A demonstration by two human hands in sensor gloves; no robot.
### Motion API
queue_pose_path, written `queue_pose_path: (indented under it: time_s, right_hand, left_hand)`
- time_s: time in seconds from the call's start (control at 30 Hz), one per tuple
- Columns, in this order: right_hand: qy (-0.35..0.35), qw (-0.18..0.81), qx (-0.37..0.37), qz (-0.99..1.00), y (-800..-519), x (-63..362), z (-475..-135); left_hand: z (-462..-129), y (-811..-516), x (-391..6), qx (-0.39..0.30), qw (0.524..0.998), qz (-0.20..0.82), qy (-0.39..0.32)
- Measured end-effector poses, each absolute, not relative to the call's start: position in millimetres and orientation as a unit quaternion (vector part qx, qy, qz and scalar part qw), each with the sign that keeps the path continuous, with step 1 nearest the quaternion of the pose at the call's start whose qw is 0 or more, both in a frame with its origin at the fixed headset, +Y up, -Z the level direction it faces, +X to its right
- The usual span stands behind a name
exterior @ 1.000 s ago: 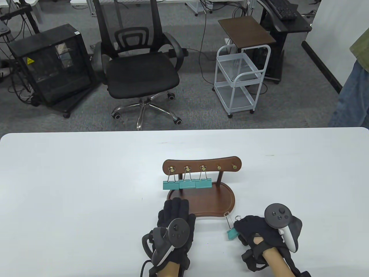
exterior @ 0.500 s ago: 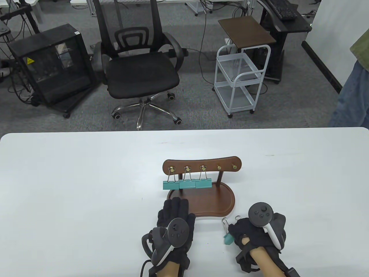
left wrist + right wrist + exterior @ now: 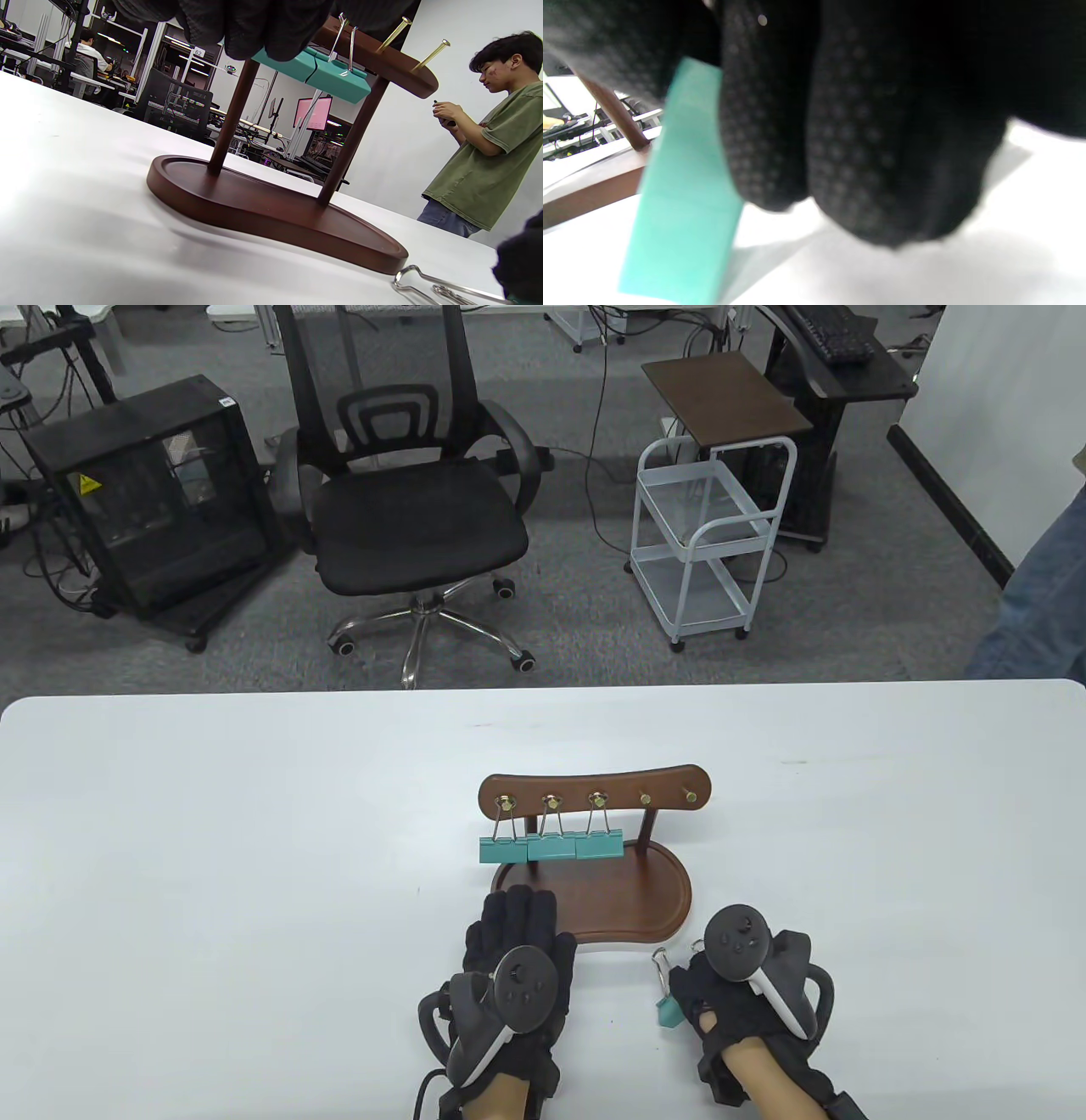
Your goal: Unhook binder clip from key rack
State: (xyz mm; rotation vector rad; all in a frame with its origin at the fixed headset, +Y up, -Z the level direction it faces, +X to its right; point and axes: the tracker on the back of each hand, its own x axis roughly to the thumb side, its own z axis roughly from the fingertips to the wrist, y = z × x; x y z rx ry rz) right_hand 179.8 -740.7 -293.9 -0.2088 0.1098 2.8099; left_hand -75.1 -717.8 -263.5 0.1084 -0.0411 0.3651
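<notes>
Teal binder clip (image 3: 669, 1010) in right hand (image 3: 736, 1003) shifted left.

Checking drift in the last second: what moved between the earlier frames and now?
The right hand, gripping a teal binder clip, slid left and toward the table's near edge, carrying the clip with it; no release. The left hand stayed by the key rack. Three clips remain hooked, and the two right pegs are bare as before.

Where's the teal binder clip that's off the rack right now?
In the table view, the teal binder clip is at the right hand, low over the white table, just front-right of the wooden key rack's base.
</notes>
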Motion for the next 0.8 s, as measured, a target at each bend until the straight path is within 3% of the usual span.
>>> queue_pose_path:
  time_s: [0.5, 0.8]
  right_hand:
    - [0.024, 0.073, -0.048, 0.996, -738.9, 173.3, -294.2]
    - [0.027, 0.092, -0.058, 0.994, -738.6, 178.9, -293.7]
  left_hand:
    - [-264.4, -717.2, -74.7, 0.053, 0.982, 0.18, -0.02]
    - [-264.5, -716.7, -75.2, 0.053, 0.982, 0.179, -0.019]
